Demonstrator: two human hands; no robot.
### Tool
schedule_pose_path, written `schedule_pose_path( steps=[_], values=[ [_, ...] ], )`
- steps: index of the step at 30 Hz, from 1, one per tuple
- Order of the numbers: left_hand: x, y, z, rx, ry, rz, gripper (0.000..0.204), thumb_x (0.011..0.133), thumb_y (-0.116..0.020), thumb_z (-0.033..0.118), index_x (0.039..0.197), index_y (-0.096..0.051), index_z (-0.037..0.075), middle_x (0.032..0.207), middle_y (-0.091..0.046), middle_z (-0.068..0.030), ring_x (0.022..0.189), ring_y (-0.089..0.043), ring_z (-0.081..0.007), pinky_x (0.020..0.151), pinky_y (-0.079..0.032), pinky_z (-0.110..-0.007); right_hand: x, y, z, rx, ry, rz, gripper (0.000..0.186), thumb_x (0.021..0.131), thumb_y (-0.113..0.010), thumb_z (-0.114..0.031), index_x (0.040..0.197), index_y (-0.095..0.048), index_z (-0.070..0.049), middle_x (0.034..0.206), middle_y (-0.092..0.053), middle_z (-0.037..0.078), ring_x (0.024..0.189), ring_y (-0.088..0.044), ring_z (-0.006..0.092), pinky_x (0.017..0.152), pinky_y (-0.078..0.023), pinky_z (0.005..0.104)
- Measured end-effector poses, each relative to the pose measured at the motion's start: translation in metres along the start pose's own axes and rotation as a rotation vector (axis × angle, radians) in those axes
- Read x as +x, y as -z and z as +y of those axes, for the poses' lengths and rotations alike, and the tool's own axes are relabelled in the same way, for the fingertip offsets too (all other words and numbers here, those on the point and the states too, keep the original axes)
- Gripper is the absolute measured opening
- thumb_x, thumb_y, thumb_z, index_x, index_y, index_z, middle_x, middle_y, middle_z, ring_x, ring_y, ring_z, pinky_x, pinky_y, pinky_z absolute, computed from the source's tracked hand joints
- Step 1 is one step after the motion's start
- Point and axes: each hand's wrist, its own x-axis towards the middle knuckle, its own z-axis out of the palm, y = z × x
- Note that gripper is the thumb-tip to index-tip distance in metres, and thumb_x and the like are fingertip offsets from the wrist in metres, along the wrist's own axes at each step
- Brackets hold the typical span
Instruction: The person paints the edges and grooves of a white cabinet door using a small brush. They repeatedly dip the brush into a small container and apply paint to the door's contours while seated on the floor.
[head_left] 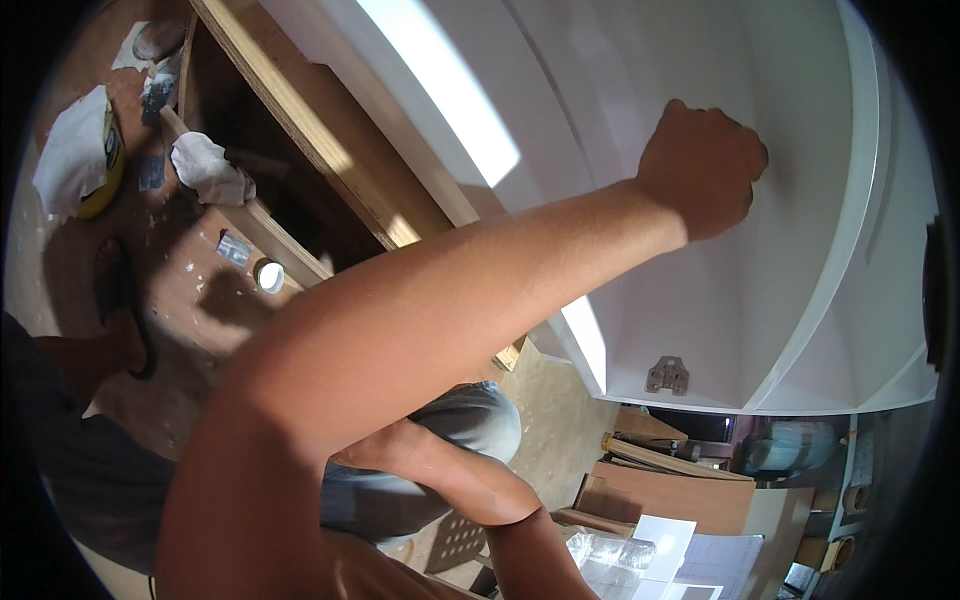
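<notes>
My left arm reaches across to the upper right. My left hand (703, 170) is closed in a fist against the inner face of a white cabinet panel (690, 290). Its curled fingers face the panel, so whatever they may hold is hidden. Near the panel's lower edge, below that hand, a metal hinge plate (667, 375) is fixed. Bent in over my jeans (375, 500), my right arm passes behind the left one. Only the wrist and a bit of the back of my right hand (375, 447) show; its fingers are out of sight.
A long wooden beam (300, 115) borders the white cabinet on the left. On the brown floor lie a crumpled white cloth (208, 168), a small white lid (269, 276) and a yellow tub (105, 185) under a white sheet. Boards (690, 490) and clear plastic (610, 555) are at lower right.
</notes>
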Motion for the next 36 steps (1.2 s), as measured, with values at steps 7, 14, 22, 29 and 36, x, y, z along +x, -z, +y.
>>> schedule_pose_path(
  steps=[7, 14, 22, 29, 36],
  values=[
    [0.031, 0.046, -0.016, 0.024, 0.107, 0.254, 0.01, 0.074, -0.06, 0.01, 0.074, -0.069, 0.006, 0.07, -0.067, -0.0115, 0.067, -0.065, -0.0302, 0.063, -0.053, -0.04, 0.014, 0.015, -0.01, -0.367, 0.174, 0.05, 0.034, 0.076, -0.069, -0.029, 0.097, -0.062, -0.004, 0.092, -0.064, 0.01, 0.093, -0.062, 0.0248, 0.083, -0.048, 0.0417],
    [0.053, 0.109, -0.02, -0.125, 0.133, 0.279, 0.01, 0.082, -0.058, 0.001, 0.082, -0.067, -0.003, 0.084, -0.067, -0.0203, 0.076, -0.067, -0.032, 0.069, -0.054, -0.037, 0.018, 0.009, -0.005, -0.329, 0.122, -0.038, 0.035, 0.079, -0.067, -0.034, 0.096, -0.058, -0.004, 0.085, -0.062, 0.011, 0.089, -0.062, 0.0255, 0.077, -0.05, 0.0408],
    [0.082, 0.157, -0.038, -0.098, 0.104, 0.454, 0.011, 0.08, -0.059, 0.003, 0.082, -0.067, -0.003, 0.085, -0.067, -0.0224, 0.079, -0.066, -0.0358, 0.072, -0.053, -0.041, 0.041, 0.017, -0.011, -0.302, -0.004, -0.335, 0.046, 0.082, -0.064, -0.032, 0.117, -0.049, -0.006, 0.104, -0.056, 0.013, 0.087, -0.063, 0.0274, 0.073, -0.052, 0.0384],
    [0.111, 0.199, -0.057, -0.052, 0.12, 0.564, 0.012, 0.08, -0.058, 0.007, 0.081, -0.067, 0.0, 0.083, -0.067, -0.0219, 0.083, -0.064, -0.0386, 0.075, -0.051, -0.044, 0.065, 0.026, -0.023, -0.273, -0.089, -0.501, 0.047, 0.087, -0.059, -0.038, 0.117, -0.05, -0.003, 0.091, -0.059, 0.016, 0.082, -0.063, 0.0302, 0.071, -0.052, 0.0407],
    [0.134, 0.229, -0.071, -0.036, 0.16, 0.665, 0.013, 0.079, -0.058, 0.008, 0.081, -0.067, 0.0, 0.083, -0.067, -0.0216, 0.084, -0.064, -0.0391, 0.076, -0.051, -0.045, 0.068, 0.023, -0.018, -0.187, -0.115, -0.522, 0.041, 0.079, -0.069, -0.019, 0.114, -0.047, -0.01, 0.108, -0.051, 0.01, 0.08, -0.063, 0.034, 0.07, -0.053, 0.044]
  ],
)
